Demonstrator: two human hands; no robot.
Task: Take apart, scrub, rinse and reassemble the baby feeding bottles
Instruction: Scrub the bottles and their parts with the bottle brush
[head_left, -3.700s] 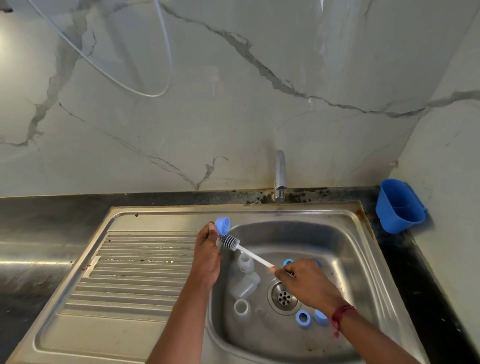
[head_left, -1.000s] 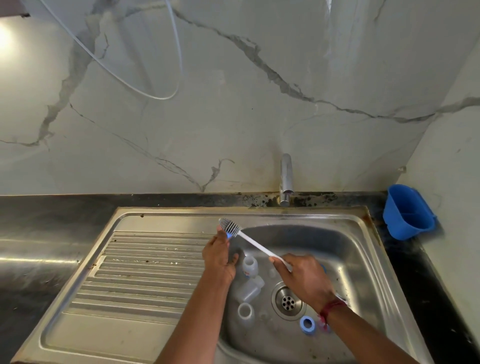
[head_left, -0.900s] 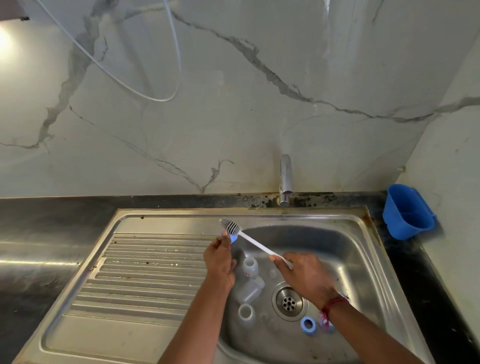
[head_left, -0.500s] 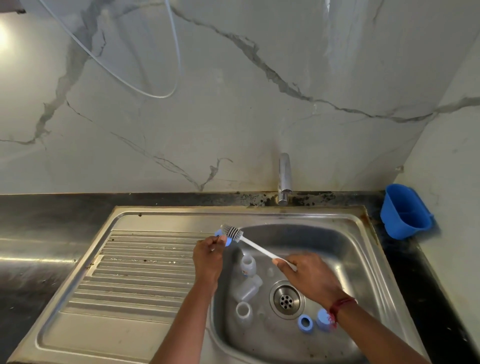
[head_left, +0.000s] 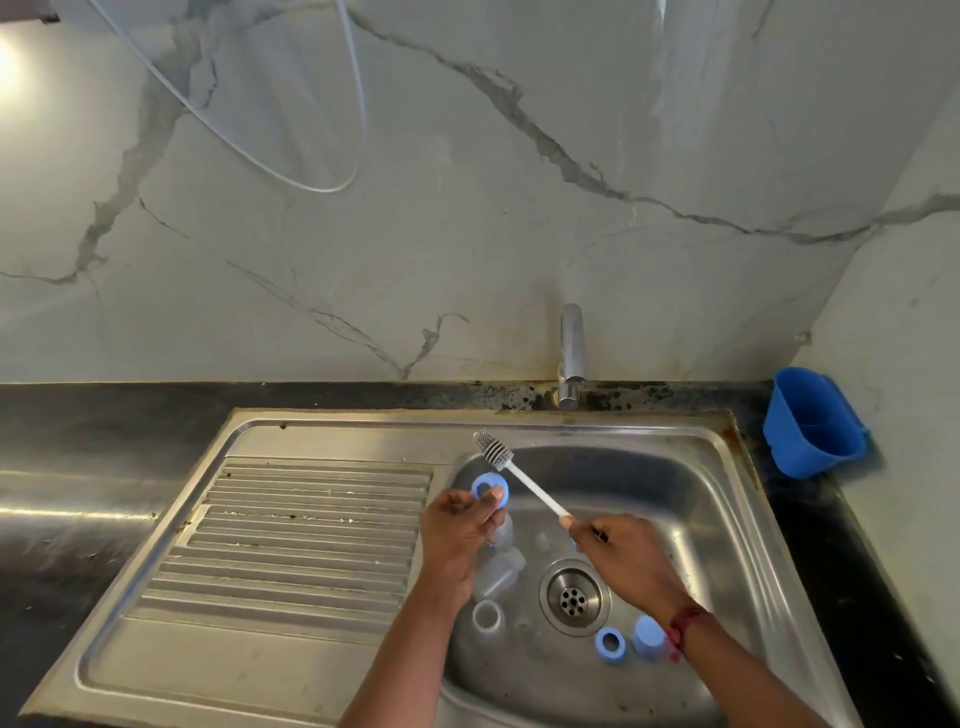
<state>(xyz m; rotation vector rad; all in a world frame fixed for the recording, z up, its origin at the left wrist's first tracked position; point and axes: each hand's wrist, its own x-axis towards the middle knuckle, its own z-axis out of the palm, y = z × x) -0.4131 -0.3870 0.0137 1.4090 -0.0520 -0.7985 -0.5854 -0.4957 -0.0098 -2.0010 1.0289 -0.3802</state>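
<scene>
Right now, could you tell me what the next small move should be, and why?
Probably lower the brush into the blue ring and scrub its opening. The left hand pinches the ring with its hole showing. The right hand grips the brush, whose bristles hover just above the ring, apart from it.

place: home kitchen | shown by: steel sink (head_left: 717, 467) with ribbed drainboard (head_left: 291, 535), tap (head_left: 571, 353), dark counter (head_left: 78, 441), marble-look wall (head_left: 467, 208), blue caddy (head_left: 810, 421)
</scene>
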